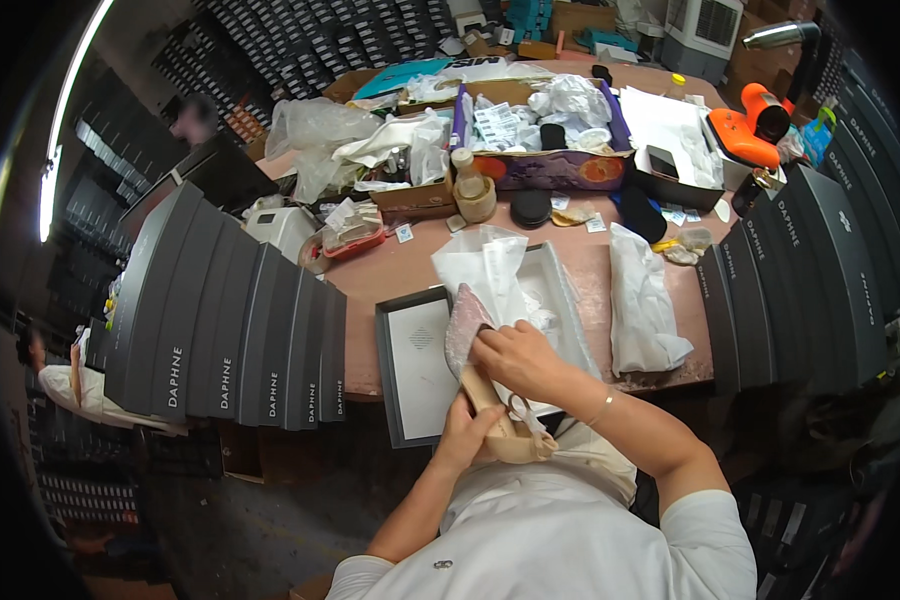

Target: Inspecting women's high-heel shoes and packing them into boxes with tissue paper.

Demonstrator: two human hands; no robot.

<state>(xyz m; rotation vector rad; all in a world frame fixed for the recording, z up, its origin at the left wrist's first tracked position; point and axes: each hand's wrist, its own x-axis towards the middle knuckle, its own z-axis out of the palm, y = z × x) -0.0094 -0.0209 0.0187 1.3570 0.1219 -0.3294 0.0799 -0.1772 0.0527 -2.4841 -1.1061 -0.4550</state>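
Observation:
A beige shoe with a pink, glittery toe [465, 318] and a pale bow-like strap [525, 412] is held just in front of my body, toe pointing away. My left hand [460, 432] is closed around its middle from the left. My right hand [515, 358] is curled at the shoe's opening behind the toe; its fingertips are partly hidden, and I cannot make out anything else in them. Behind the toe, white tissue paper [495, 262] rises from an open shoebox [565, 300]. The dark-edged box lid [410, 335] lies to the left, white inside up.
Stacks of dark grey shoeboxes flank me, left [195, 310] and right [800, 270]. A white-wrapped bundle [645, 300] lies right of the open box. Farther back are a purple carton [545, 170] of paper, a bottle in a jar [473, 190] and an orange tool [745, 138].

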